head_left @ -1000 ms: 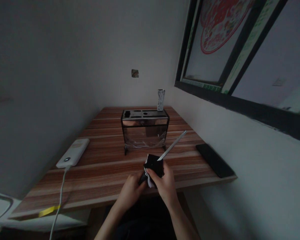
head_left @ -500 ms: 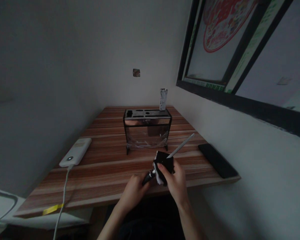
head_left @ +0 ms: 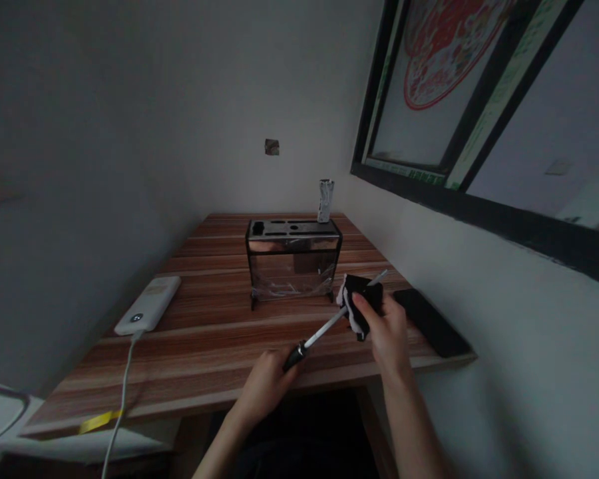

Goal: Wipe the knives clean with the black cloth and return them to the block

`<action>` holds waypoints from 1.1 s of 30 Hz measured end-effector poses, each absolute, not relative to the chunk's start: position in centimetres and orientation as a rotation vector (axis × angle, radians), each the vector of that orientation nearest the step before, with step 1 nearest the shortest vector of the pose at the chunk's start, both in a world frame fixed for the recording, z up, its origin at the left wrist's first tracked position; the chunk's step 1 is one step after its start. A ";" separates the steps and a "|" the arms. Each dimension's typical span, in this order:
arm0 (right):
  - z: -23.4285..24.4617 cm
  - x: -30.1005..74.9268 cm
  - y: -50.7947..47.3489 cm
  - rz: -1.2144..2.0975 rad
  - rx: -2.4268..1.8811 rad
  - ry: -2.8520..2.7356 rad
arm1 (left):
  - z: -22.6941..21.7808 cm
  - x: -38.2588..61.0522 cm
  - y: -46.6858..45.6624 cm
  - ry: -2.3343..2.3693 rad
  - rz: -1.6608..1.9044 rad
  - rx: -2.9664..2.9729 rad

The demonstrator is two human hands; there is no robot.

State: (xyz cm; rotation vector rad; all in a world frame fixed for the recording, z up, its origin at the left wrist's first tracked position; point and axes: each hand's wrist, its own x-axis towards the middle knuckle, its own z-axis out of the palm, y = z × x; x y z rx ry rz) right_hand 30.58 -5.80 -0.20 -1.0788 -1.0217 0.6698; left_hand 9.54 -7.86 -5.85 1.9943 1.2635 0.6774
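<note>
Metal rod (head_left: 325,330) held in both hands over the desk's front edge

The rod slants up and away to the right above the front of the desk (head_left: 204,359). Its black handle (head_left: 292,359) sits inside the left hand (head_left: 268,380), whose fingers curl round the grip. Farther up, the right hand (head_left: 390,332) pinches a black cloth (head_left: 352,287) against the shaft, thumb on top; its other fingers are mostly hidden. The tip pokes out beyond the cloth.

Slender, straight and silvery, the rod meets its handle at a shiny collar. White shows along the cloth's left side.

Behind stands a slotted, metal-topped holder (head_left: 295,229), a silvery upright piece (head_left: 325,201) at its right end. A dark flat slab (head_left: 432,324) lies by the desk's right front corner; a white power bank (head_left: 150,305) with a cable (head_left: 124,396) rests near the left edge.
</note>
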 end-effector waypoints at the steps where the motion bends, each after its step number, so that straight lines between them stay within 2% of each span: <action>1: 0.1 30.8 -5.7 0.672 -1.069 -1.010 | -5.8 9.5 -7.9 1.263 0.675 1.998; 9: 1.7 32.9 -4.8 0.570 -1.009 -0.888 | -5.9 9.5 -7.8 1.264 0.657 2.038; 19: 1.5 32.8 -4.1 0.486 -0.974 -0.799 | -5.7 9.4 -7.9 1.255 0.670 2.043; 33: -2.5 27.3 -6.0 0.781 -1.096 -1.049 | -6.0 9.6 -7.5 1.269 0.768 1.990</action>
